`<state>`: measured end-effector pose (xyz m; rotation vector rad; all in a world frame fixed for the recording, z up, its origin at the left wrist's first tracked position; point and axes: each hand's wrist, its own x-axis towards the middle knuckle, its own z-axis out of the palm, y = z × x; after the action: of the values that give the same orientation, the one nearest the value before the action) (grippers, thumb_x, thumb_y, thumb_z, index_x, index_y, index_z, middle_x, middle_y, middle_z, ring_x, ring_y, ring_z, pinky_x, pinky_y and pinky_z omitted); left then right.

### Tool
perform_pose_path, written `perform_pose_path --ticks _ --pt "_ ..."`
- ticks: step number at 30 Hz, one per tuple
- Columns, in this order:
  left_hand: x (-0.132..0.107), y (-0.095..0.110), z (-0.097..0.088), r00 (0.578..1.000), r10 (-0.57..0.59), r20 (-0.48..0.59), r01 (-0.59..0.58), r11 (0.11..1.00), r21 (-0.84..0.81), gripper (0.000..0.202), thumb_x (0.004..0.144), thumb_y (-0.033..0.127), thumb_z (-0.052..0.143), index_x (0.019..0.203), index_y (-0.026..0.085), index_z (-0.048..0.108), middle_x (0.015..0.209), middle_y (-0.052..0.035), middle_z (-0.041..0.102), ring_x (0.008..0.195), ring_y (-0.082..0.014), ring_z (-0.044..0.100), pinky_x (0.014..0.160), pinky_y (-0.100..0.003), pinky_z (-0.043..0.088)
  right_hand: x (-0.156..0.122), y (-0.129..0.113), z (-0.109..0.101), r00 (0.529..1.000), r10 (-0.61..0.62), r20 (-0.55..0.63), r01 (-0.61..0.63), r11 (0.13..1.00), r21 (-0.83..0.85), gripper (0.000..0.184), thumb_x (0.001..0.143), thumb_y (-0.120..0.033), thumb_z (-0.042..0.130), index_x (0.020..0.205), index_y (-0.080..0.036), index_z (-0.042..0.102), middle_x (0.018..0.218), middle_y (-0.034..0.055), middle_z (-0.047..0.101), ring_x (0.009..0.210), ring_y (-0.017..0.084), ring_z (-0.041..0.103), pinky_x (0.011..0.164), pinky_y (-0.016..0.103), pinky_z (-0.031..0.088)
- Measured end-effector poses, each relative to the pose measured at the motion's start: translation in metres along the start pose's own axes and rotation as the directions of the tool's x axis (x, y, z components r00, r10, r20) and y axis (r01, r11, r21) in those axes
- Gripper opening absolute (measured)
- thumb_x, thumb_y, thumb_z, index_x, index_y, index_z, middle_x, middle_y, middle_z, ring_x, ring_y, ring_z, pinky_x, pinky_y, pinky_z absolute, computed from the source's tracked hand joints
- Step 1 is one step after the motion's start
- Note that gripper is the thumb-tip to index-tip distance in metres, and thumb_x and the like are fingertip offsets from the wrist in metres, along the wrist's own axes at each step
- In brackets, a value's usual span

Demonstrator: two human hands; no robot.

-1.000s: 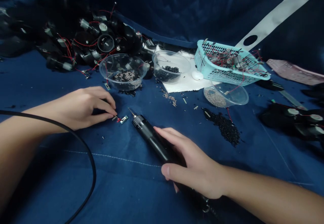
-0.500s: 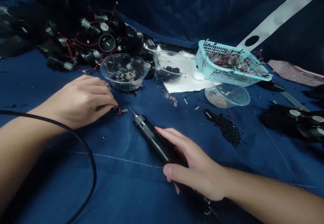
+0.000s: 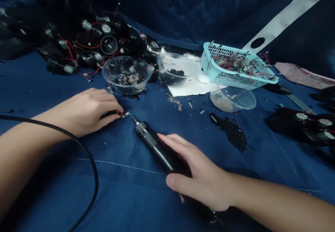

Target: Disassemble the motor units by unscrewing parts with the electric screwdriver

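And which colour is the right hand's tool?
The tool is mostly black, seen in the head view.

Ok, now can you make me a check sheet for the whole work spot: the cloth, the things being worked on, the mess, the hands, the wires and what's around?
Surface: blue cloth, wrinkled, with a white stitched line.
Job's things: driver, tip at the board; contact unclear.
Clutter: metal bits and black bits loose on the cloth.
Hands: left hand pinches red wires by the board; right hand grips the driver.
Cables: black cable crosses in front of the left arm.
Surroundings: three clear bowls, a basket of wired parts, and a dark heap.
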<state>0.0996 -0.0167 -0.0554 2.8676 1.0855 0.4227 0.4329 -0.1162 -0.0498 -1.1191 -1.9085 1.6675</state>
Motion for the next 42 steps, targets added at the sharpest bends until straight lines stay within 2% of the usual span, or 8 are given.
perform_pose_path --ticks 6,11,18,24,29,33,37,42 --pt "0.004 0.006 -0.001 0.995 0.029 -0.099 -0.024 0.999 0.047 0.029 0.104 0.034 0.048 0.095 0.027 0.074 0.09 -0.0032 0.075 0.081 -0.0224 0.068 0.079 -0.039 0.053 0.001 0.0 -0.002 1.0 0.003 0.023 -0.003 1.0 -0.008 0.082 0.091 -0.039 0.073 0.165 -0.026 0.041 0.148 0.0128 0.051 0.134 0.029 0.058 0.1 0.045 0.063" --pt "0.006 0.007 0.004 0.996 0.047 -0.08 -0.039 0.995 0.097 0.029 0.105 0.03 0.047 0.093 0.024 0.073 0.089 -0.0037 0.075 0.08 -0.0221 0.067 0.079 -0.039 0.05 0.005 0.003 -0.007 0.996 -0.046 0.079 0.051 0.997 -0.058 0.082 0.091 -0.042 0.074 0.165 -0.027 0.042 0.148 0.0132 0.051 0.131 0.029 0.06 0.102 0.048 0.063" --pt "0.007 0.005 0.01 0.991 0.066 -0.119 -0.058 0.996 0.075 0.028 0.107 0.027 0.046 0.095 0.024 0.071 0.094 -0.0028 0.076 0.081 -0.0209 0.068 0.08 -0.038 0.05 0.003 0.001 -0.005 0.998 -0.021 0.056 0.024 0.998 -0.051 0.081 0.091 -0.041 0.074 0.164 -0.027 0.043 0.146 0.0126 0.052 0.125 0.026 0.062 0.097 0.045 0.064" --pt "0.007 0.004 0.014 0.987 0.028 -0.161 -0.028 1.0 0.001 0.022 0.106 0.027 0.051 0.095 0.025 0.071 0.095 -0.0017 0.077 0.085 -0.0199 0.07 0.083 -0.037 0.051 0.002 0.0 -0.003 0.999 -0.022 0.032 0.022 0.999 -0.027 0.078 0.092 -0.041 0.072 0.163 -0.024 0.045 0.145 0.012 0.054 0.131 0.027 0.059 0.115 0.053 0.055" --pt "0.006 0.005 0.011 0.993 -0.006 -0.118 -0.002 0.998 -0.064 0.027 0.105 0.031 0.05 0.095 0.026 0.074 0.097 -0.0015 0.079 0.087 -0.0187 0.073 0.086 -0.037 0.056 0.003 0.0 -0.003 0.999 -0.018 0.049 0.019 1.0 -0.021 0.082 0.09 -0.039 0.074 0.164 -0.019 0.044 0.148 0.0137 0.053 0.131 0.028 0.06 0.12 0.056 0.052" --pt "0.0 -0.003 0.002 0.998 -0.051 -0.042 0.043 0.987 -0.155 0.028 0.102 0.038 0.054 0.114 0.031 0.078 0.116 0.0002 0.082 0.106 -0.0205 0.077 0.098 -0.038 0.063 0.001 -0.001 -0.001 1.0 0.022 0.016 -0.022 1.0 0.0 0.079 0.092 -0.037 0.072 0.165 -0.028 0.043 0.148 0.0109 0.053 0.135 0.028 0.059 0.113 0.052 0.057" --pt "-0.005 -0.015 -0.004 0.994 -0.031 -0.102 0.027 0.999 -0.038 0.035 0.102 0.04 0.053 0.125 0.029 0.077 0.125 -0.0025 0.081 0.122 -0.0261 0.073 0.107 -0.047 0.061 0.0 -0.002 0.0 0.999 0.032 0.017 -0.032 0.999 0.004 0.079 0.091 -0.035 0.073 0.165 -0.03 0.043 0.149 0.0106 0.052 0.135 0.029 0.059 0.102 0.046 0.062" --pt "-0.007 -0.023 -0.004 0.987 -0.041 -0.158 0.051 0.997 0.06 0.035 0.104 0.043 0.053 0.113 0.023 0.081 0.109 -0.0074 0.083 0.106 -0.0276 0.075 0.097 -0.047 0.062 0.002 -0.005 0.0 0.999 0.05 0.009 -0.05 0.999 0.006 0.08 0.089 -0.033 0.074 0.164 -0.027 0.045 0.146 0.012 0.053 0.13 0.027 0.06 0.095 0.043 0.065"
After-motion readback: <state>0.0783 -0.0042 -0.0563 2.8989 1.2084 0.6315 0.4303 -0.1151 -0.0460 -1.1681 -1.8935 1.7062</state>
